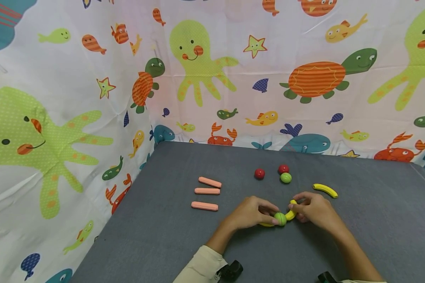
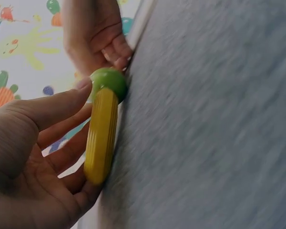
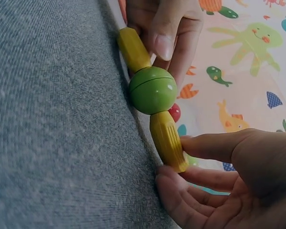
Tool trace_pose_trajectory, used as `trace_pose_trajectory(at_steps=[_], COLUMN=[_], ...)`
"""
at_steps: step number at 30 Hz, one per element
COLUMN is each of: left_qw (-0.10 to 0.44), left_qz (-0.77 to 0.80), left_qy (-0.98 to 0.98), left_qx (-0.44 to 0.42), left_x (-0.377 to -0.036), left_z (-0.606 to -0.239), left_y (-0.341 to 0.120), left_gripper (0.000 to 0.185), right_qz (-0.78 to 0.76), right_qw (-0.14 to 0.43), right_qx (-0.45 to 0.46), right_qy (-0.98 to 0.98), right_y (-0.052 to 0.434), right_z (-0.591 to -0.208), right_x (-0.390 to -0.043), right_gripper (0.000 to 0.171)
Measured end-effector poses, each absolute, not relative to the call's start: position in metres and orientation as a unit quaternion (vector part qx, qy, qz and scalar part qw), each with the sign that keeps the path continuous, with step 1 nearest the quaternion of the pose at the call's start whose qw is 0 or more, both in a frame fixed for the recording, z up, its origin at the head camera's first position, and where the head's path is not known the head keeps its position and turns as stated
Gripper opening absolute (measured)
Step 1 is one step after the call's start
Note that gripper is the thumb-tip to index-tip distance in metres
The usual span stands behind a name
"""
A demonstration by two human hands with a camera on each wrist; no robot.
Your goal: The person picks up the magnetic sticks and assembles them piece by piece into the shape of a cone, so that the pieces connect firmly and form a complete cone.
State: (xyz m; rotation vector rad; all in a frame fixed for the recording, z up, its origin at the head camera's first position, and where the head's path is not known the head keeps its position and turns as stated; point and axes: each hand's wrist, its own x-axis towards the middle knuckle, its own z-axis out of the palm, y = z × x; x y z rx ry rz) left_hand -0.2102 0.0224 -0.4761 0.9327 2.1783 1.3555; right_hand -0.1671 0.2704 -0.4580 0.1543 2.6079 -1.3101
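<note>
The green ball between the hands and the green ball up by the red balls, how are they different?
The near green ball sits between two yellow bananas, touching both; the far green ball lies next to two red balls with no banana against it. The left hand and right hand are at the near ball; nobody touches the far ball. Both are round and green with a line around the middle, and both sit on the grey table.

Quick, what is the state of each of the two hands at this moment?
Left hand: pinches one yellow banana piece beside the green ball.
Right hand: pinches the other yellow banana piece on the ball's opposite side.
</note>
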Motion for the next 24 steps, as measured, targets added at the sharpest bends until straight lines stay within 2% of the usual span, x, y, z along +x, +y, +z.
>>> trace_pose_trajectory(at_steps=[10, 15, 24], left_qw=[0.199, 0.223, 0.275], left_qz=[0.450, 0.419, 0.382], left_qy=[0.818, 0.823, 0.809], left_qx=[0.297, 0.313, 0.351], left_x=[-0.224, -0.228, -0.221], left_z=[-0.468, -0.467, -0.465], left_y=[-0.005, -0.009, 0.002], left_gripper=[0.015, 0.007, 0.007], right_qz=[-0.375, -0.380, -0.405], right_qw=[0.121, 0.110, 0.081], right_qx=[0.038, 0.038, 0.027], right_qy=[0.918, 0.918, 0.910], right_y=[0.267, 0.264, 0.260], right_z=[-0.455, -0.455, -0.458], right_x=[-0.168, -0.167, -0.165], right_gripper=[0.067, 0.062, 0.048])
